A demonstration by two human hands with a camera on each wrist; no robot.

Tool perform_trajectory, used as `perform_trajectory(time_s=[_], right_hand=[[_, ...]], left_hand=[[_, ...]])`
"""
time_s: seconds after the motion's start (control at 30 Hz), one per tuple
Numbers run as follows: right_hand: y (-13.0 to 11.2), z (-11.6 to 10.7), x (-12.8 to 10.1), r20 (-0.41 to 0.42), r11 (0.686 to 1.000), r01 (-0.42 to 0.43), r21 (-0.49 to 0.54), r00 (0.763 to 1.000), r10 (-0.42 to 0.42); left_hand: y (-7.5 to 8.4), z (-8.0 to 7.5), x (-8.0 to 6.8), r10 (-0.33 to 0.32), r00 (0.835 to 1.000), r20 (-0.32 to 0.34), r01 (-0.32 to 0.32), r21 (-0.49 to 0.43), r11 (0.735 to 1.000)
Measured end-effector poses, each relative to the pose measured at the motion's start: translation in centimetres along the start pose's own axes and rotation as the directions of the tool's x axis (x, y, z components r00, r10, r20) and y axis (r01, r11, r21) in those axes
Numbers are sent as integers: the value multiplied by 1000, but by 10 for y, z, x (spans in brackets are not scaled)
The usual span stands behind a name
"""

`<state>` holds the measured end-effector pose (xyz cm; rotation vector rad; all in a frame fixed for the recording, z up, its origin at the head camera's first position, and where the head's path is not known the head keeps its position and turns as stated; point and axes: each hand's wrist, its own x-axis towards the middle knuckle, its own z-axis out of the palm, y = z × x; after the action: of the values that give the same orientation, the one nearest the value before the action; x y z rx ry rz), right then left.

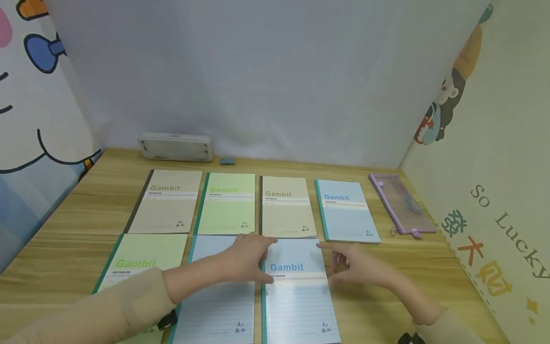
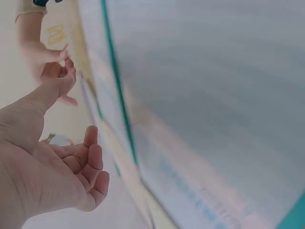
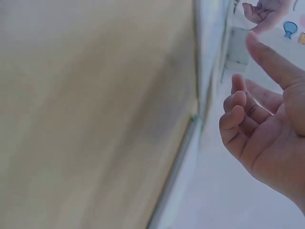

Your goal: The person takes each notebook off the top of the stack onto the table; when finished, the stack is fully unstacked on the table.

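Observation:
A blue notebook (image 1: 298, 306) with a teal spine lies in the front row, between my two hands. My left hand (image 1: 247, 260) is at its left edge, thumb and index finger spread, partly over the blue notebook beside it (image 1: 219, 306). On the other side my right hand (image 1: 361, 265) has its index fingertip at the upper right corner and its thumb near the right edge. Whether the fingertips touch the cover I cannot tell. Both wrist views show loosely bent fingers with nothing held, on the left hand (image 2: 57, 176) and right hand (image 3: 267, 124).
Behind lie a brown notebook (image 1: 169, 208), a green one (image 1: 227, 210), another brown one (image 1: 287, 212) and a blue one (image 1: 348, 217). A green notebook (image 1: 146, 253) is front left, partly under my sleeve. A purple-edged pouch (image 1: 401, 203), white case (image 1: 176, 147) and grey-blue block (image 1: 227, 161) lie farther off.

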<state>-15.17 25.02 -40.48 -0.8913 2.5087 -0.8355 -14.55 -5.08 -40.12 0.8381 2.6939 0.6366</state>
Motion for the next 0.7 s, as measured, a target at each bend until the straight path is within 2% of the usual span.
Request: perform_trajectory(time_s=[0.17, 0.33, 0.47, 0.7], right_hand=[[0, -30, 0, -98, 995, 49, -87, 994, -58], [10, -62, -2, -220, 985, 10, -173, 974, -48], [25, -80, -2, -284, 981, -45, -190, 959, -11], [60, -94, 3, -334, 984, -85, -158, 942, 28]], left_hand=[[6, -26, 19, 47, 997, -68, -49, -29, 998], [14, -41, 44, 51, 992, -115, -60, -83, 995], [20, -41, 64, 40, 991, -130, -55, -112, 992], [23, -23, 107, 42, 989, -141, -60, -128, 990]])
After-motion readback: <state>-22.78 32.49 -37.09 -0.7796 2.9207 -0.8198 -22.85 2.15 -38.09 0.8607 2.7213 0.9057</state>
